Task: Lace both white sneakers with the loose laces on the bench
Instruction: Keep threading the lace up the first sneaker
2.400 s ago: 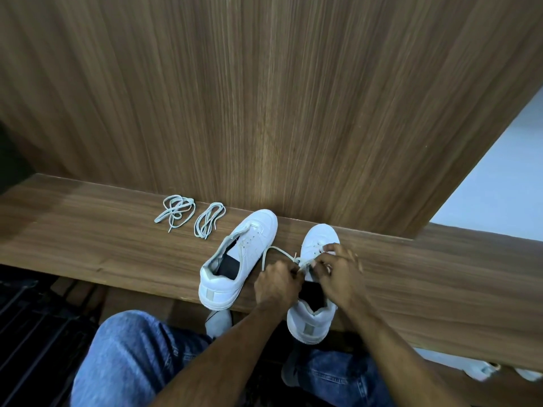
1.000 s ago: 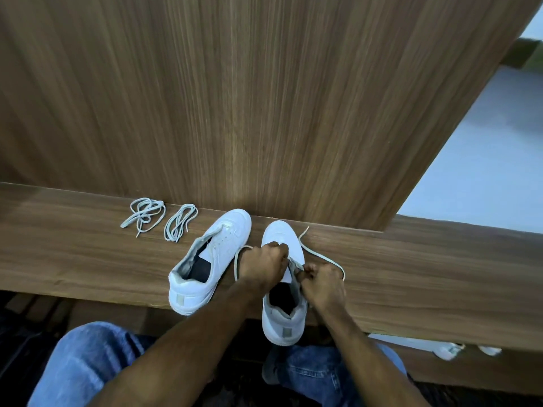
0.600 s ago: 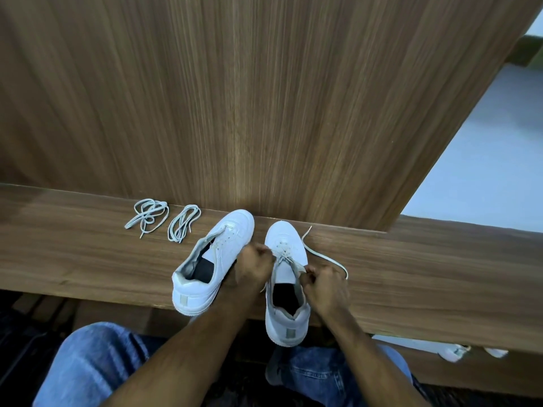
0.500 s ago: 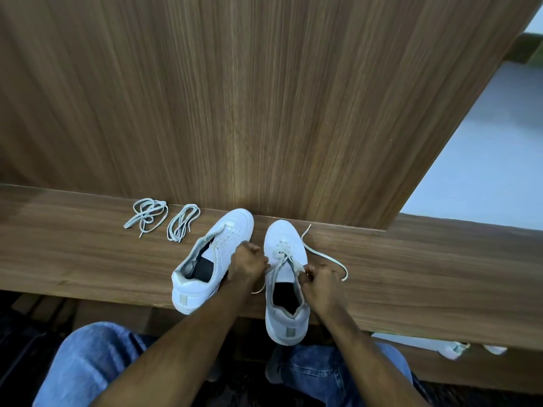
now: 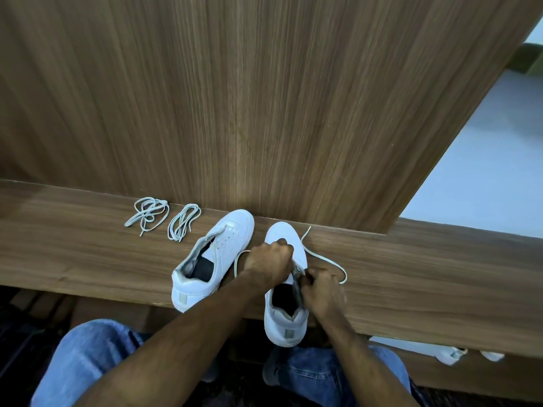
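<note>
While both hands keep fingers curled on the right sneaker's lace | left sneaker unlaced

Two sneakers are sitting side by side on the bench, near the middle of the picture. The left sneaker is lying to the left of the right sneaker, with toes pointing up toward the wall panel behind them. Two loose laces are lying on the bench further left. The left hand is resting on top of the right sneaker, and the right hand is at its right side. A lace end is trailing on the bench to the right. The person's knees are showing at the bottom.
</note>
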`<state>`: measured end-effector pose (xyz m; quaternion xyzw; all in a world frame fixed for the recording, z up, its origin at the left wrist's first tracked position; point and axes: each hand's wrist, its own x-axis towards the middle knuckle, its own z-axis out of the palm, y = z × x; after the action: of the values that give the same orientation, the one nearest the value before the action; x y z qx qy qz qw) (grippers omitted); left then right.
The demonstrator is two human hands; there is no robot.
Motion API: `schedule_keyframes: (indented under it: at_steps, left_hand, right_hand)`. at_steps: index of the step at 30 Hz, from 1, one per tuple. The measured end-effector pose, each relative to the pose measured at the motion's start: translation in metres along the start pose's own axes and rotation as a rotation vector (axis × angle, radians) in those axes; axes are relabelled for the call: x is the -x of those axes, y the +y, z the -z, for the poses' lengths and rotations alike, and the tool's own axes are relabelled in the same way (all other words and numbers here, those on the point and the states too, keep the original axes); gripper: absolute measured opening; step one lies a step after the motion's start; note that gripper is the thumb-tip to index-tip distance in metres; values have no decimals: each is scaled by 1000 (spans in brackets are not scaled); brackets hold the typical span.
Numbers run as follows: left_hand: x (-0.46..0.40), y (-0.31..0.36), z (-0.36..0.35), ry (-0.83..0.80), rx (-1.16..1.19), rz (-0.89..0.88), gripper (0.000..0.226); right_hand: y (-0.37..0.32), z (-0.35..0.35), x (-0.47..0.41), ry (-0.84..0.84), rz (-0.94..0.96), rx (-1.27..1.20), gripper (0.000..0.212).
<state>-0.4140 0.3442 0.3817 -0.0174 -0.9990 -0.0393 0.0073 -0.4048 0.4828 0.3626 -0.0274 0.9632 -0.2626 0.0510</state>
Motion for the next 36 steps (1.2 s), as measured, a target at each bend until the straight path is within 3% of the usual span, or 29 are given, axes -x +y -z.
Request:
schedule_keyframes:
  at_steps: [3,5,7,10,11,13,19,21,24,26,27,30,31,33,36]
  left_hand:
    - [4,1,1,-17,-80,-53,27]
    - [5,2,3,40,13,11,24]
    - [3,2,3,158,468,300,22]
    - [-7,-13,1,280,1474,857,15]
    - [-10,-22,-6,300,1605,947,15]
    - [-12,-37,-21,298,1488,907,19]
    - [-4,-22,-11,147,502,109,29]
    - [-2,-12,-9,89,206,22,30]
    - [-2,-3,-8,166,18,57,30]
    - [-2,-3,-2,281,133,103,27]
    - [-3,-5,2,361,316,177,23]
    - [-9,-17,24,653,1176,528,14]
    - [-13,-23,32,758,1310,617,13]
    - [-17,-36,38,820,1298,686,6]
    - [-11,-39,29,629,885,550,23]
  right_hand:
    - [-2,1,2,-2,-14,7,28]
    - [-1,1,3,5,-23,8,26]
    - [0,2,3,9,-39,4,25]
    - [-1,0,4,12,-39,7,25]
    - [-2,0,4,14,-36,16,26]
    - [-2,-1,5,20,-27,14,26]
    - [-3,2,6,9,-23,19,26]
    - [-4,2,6,7,-25,17,26]
    - [-4,1,6,2,-39,12,26]
    - [-3,0,6,12,-37,-5,25]
    - [-3,0,6,15,-35,-14,25]
    - [-1,0,6,24,-41,-32,25]
    - [-1,0,6,28,-39,-36,25]
    - [-1,-2,6,30,-37,-40,24]
    - [0,-2,6,31,-38,-49,24]
